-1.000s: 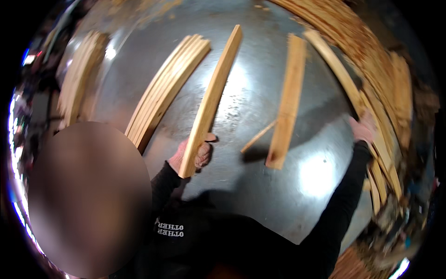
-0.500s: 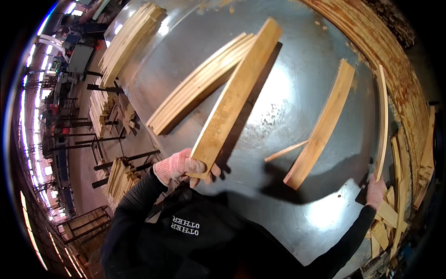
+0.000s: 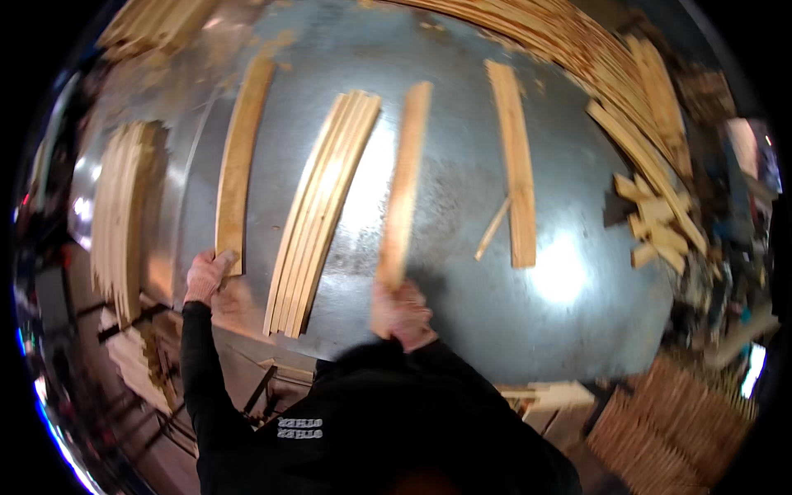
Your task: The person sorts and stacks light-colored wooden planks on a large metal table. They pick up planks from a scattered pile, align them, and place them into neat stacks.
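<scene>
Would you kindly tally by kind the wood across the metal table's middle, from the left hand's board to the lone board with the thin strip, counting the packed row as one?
Held boards: 2
Packed row of boards: 1
Lone board: 1
Thin strip: 1
Total: 5

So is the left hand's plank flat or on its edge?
Flat: the plank shows its broad face upward, with the left hand at its near end.
</scene>
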A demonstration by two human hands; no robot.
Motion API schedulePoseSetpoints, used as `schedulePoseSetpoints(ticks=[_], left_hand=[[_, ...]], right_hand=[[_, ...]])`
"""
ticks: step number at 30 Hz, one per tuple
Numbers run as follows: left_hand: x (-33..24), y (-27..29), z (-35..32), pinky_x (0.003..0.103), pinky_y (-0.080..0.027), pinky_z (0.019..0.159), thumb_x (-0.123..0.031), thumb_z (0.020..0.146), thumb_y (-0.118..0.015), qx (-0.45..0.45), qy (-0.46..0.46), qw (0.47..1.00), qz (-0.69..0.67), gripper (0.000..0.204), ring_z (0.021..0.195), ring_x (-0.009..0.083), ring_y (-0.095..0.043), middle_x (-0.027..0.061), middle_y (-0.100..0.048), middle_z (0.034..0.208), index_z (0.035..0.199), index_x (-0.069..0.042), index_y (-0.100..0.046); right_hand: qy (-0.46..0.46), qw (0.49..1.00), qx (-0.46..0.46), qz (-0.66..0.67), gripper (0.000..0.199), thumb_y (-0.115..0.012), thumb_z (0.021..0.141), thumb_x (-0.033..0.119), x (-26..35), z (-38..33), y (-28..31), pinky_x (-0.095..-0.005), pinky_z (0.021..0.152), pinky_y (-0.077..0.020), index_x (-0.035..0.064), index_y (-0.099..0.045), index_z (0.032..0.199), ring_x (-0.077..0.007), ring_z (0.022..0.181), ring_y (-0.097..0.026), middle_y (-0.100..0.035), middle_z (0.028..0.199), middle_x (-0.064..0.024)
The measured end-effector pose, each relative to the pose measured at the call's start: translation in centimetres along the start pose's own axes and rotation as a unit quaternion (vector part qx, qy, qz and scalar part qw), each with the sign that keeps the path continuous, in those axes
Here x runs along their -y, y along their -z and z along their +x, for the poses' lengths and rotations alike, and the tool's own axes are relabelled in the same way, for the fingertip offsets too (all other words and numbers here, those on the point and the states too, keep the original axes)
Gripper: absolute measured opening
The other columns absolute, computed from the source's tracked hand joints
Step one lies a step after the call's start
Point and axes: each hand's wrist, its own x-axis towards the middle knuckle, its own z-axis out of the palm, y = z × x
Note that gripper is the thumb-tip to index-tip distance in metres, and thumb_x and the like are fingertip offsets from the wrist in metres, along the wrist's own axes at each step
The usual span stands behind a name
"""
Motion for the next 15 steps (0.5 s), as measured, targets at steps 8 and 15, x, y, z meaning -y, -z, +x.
schedulePoseSetpoints(ticks=[8,15], left_hand=[[-1.3,-4.4,-5.4,0.049,-0.046,0.108,-0.055,0.085,-0.073,-0.169,-0.248,0.949,-0.101,0.091,0.133,0.0457,-0.048,0.0293,-0.045,0.147,0.15,-0.001,-0.039],[-8.8,-13.2,-14.4,0.053,-0.034,0.116,-0.026,0.077,-0.083,-0.162,-0.477,0.861,0.061,0.09,0.143,0.0494,-0.031,0.0315,-0.027,0.158,0.149,0.002,-0.039]], right_hand=[[0.12,0.943,0.266,-0.159,0.05,-0.054,0.1,0.034,1.7,2.0,-4.0,-0.038,0.097,-0.0522,0.0036,-0.052,0.141,-0.031,0.108,-0.066,-0.067,0.12,-0.0208],[0.018,0.812,-0.362,-0.458,0.102,-0.078,0.077,0.051,0.8,11.8,21.3,-0.0496,0.101,-0.0445,0.0045,-0.029,0.153,-0.0437,0.118,-0.054,-0.054,0.133,-0.023]])
